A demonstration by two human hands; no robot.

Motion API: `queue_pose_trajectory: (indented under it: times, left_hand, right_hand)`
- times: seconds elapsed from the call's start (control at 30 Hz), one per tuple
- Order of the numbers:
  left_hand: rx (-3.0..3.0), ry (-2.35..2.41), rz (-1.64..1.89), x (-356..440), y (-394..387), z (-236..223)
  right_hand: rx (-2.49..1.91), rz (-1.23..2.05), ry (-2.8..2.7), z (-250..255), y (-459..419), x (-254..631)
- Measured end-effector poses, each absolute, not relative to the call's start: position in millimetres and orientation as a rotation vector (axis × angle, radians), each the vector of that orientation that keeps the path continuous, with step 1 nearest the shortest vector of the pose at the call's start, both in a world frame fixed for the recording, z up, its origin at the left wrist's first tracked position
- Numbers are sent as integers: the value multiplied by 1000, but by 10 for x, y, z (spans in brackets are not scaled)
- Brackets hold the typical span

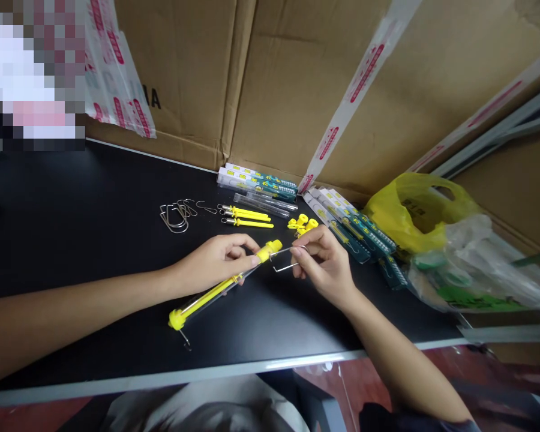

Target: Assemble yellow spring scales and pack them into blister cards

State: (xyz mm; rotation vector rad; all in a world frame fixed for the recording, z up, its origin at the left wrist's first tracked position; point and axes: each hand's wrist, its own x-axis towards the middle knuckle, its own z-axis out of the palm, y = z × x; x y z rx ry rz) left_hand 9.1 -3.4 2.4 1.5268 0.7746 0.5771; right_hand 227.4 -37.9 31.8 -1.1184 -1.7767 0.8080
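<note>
Light grey fabric (148, 408) is showing nearest the camera, below the front edge of the black table (117, 357). Over the tabletop, a clear tube assembly (211, 299) is slanting from lower left to upper right, with a yellow rod running inside it. One lower yellow cap (177, 319) is closing its near end, and a metal hook (184, 338) is projecting beneath that cap. An upper yellow cap (270, 251) is sitting at the opposite end. The left hand (225, 261) is holding the tube assembly just below the upper yellow cap, thumb and fingers closing around it. The right hand (321, 261) is pinching a bent metal wire (284, 267) between thumb and fingers; one leg of the wire is reaching the upper yellow cap, though whether it is entering cannot be told. Beyond the hands, small yellow parts (302, 223) are lying in a cluster beside three yellow rods (252, 215) with metal ends. Loose wire pieces (175, 217) are resting to the left of these rods, and clear tubes (265, 204) are lying behind them. Printed boxes (256, 180) are lining the back, with more boxes (355, 222) fanning out at right. Farther right, a yellow bag (387, 210) is standing beside a transparent bag (477, 270). Taped cardboard (297, 72) is forming the background.
</note>
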Motion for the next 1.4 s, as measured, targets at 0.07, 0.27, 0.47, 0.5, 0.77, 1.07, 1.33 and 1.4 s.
queue_pose_trajectory:
  times: [0.07, 0.27, 0.47, 0.5, 0.77, 1.07, 1.33, 1.4]
  left_hand:
    - [1537, 760, 568, 93, -32, 41]
    - [1516, 735, 521, 88, -27, 76]
    - [1490, 731, 491, 75, -27, 66]
    - [1478, 732, 485, 75, -24, 65]
    - [1473, 738, 496, 126, -8, 46]
    - [1360, 732, 692, 148, -12, 84]
    - [1227, 688, 728, 138, -108, 70]
    - [1185, 678, 742, 139, -107, 47]
  right_hand:
    - [-1121, 750, -1814, 288, -387, 2247]
    - [-1095, 672, -1814, 267, -380, 2239]
    - [-1122, 578, -1872, 287, -400, 2240]
    - [-1131, 528, -1898, 291, -407, 2237]
    - [-1121, 128, -2091, 334, -416, 2164]
    - [-1071, 357, -2125, 392, -315, 1906]
    - [-1068, 658, -1796, 167, -291, 1786]
    - [-1066, 741, -1772, 144, -294, 1784]
